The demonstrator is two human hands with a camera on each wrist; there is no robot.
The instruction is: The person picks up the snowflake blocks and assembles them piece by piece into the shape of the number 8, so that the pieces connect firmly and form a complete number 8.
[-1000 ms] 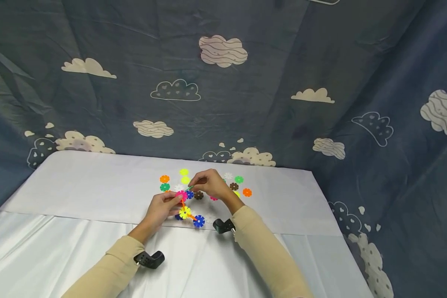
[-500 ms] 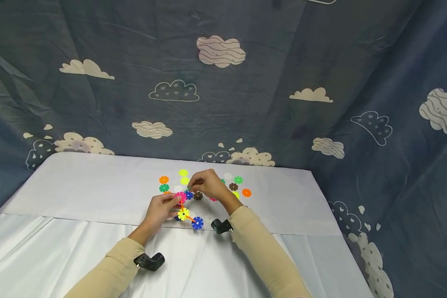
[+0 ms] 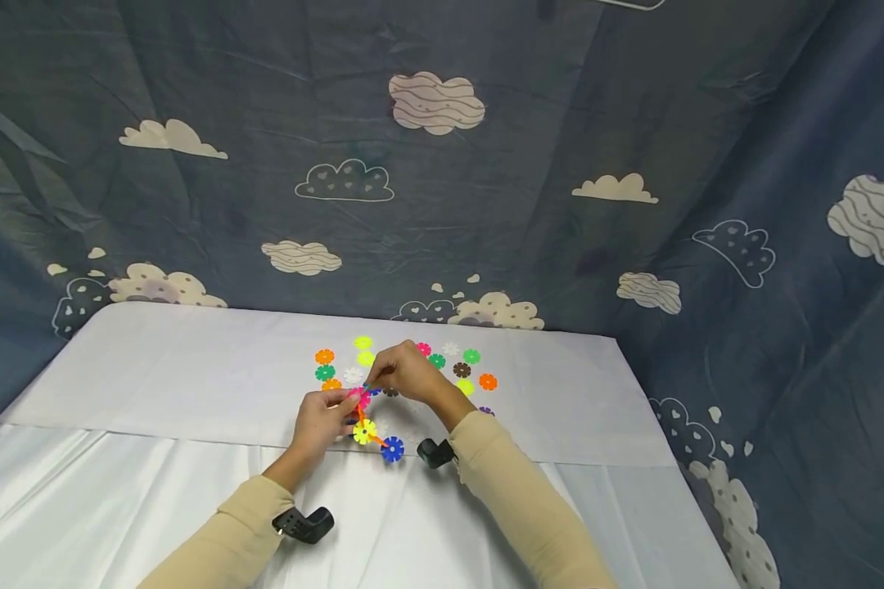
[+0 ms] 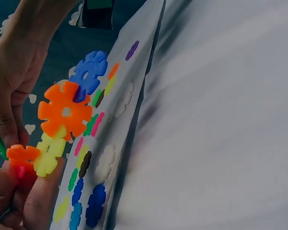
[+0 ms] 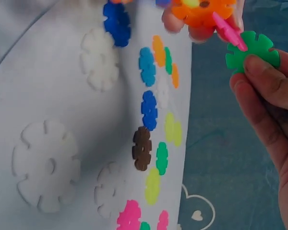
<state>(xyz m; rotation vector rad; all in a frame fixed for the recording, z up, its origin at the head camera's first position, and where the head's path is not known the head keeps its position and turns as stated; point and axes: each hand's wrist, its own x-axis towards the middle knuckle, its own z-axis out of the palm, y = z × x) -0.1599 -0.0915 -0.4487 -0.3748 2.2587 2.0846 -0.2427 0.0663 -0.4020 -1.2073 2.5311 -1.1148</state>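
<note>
My left hand [image 3: 318, 421] grips a chain of slotted, flower-shaped plastic discs by its pink disc [image 3: 361, 398]. From there the chain runs through a small orange disc [image 4: 23, 154], a yellow disc [image 3: 364, 432] and a larger orange disc [image 4: 62, 112] to a blue disc [image 3: 392, 449] at the near end. Between thumb and fingers, my right hand [image 3: 408, 376] pinches a green disc [image 5: 249, 52]. The edge of that green disc overlaps the pink one in the right wrist view. Left fingers partly cover the pink disc in the left wrist view.
Loose discs in several colours lie on the white-covered table [image 3: 191, 368], among them an orange disc [image 3: 489, 382], a brown disc [image 5: 142, 148] and a whitish disc [image 5: 45, 165]. Behind the table hangs a dark cloud-printed cloth [image 3: 486, 237].
The right hand has come down and slightly left, bringing the green disc to the pink one. The left hand and the chain have shifted slightly toward the near edge.
</note>
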